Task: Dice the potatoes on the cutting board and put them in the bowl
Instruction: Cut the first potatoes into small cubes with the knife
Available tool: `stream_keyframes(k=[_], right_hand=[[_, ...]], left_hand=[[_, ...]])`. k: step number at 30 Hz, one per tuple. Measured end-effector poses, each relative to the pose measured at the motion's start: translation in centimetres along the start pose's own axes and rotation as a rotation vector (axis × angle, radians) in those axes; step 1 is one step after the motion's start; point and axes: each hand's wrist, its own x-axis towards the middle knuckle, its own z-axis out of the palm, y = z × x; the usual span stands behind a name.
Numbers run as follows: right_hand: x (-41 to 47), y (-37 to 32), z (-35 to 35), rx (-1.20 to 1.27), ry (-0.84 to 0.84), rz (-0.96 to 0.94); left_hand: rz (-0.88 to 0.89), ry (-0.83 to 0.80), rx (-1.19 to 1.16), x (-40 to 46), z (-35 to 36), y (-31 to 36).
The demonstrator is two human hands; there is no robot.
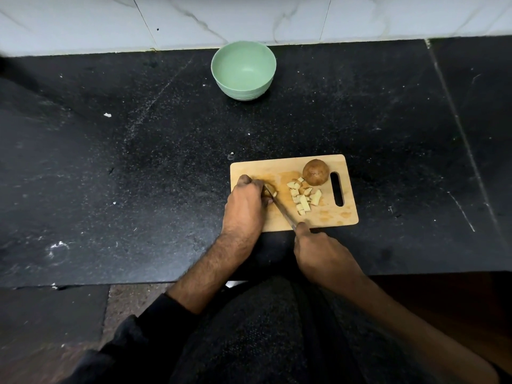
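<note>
A small wooden cutting board (340, 217) lies on the black counter near its front edge. My left hand (245, 203) grips a potato piece (269, 190) at the board's left side, mostly hiding it. My right hand (318, 249) grips the handle of a knife (282, 210), whose blade slants up-left and meets that piece. A pile of pale diced potato (304, 196) sits mid-board. Behind it, by the board's handle slot, rests a brown potato half (315, 172). An empty green bowl (243, 70) stands far back against the wall.
The black stone counter (138, 162) spreads wide to the left and right, with a few white crumbs on it. A white marble-tiled wall (277, 15) runs along the back. My dark-clothed body fills the bottom of the view.
</note>
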Motion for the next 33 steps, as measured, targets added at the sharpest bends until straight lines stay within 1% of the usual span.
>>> stream_keyframes(k=[11, 17, 26, 28, 33], right_hand=[[-1.1, -0.1, -0.8, -0.052, 0.008, 0.023], [-1.6, -0.2, -1.2, -0.052, -0.034, 0.043], [-2.8, 0.1, -2.5, -0.111, -0.037, 0.051], [-3.3, -0.1, -2.7, -0.104, 0.001, 0.038], [-3.7, -0.8, -3.7, -0.059, 0.223, -0.035]], left_hand=[[0.004, 0.008, -0.015, -0.2, -0.3, 0.0], [0.009, 0.003, -0.014, -0.4, -0.1, 0.1], [0.064, 0.036, -0.030, -1.0, 0.0, -0.3], [0.060, 0.040, -0.068, -1.2, 0.0, -0.6], [-0.012, 0.097, -0.261, -1.2, 0.0, -1.3]])
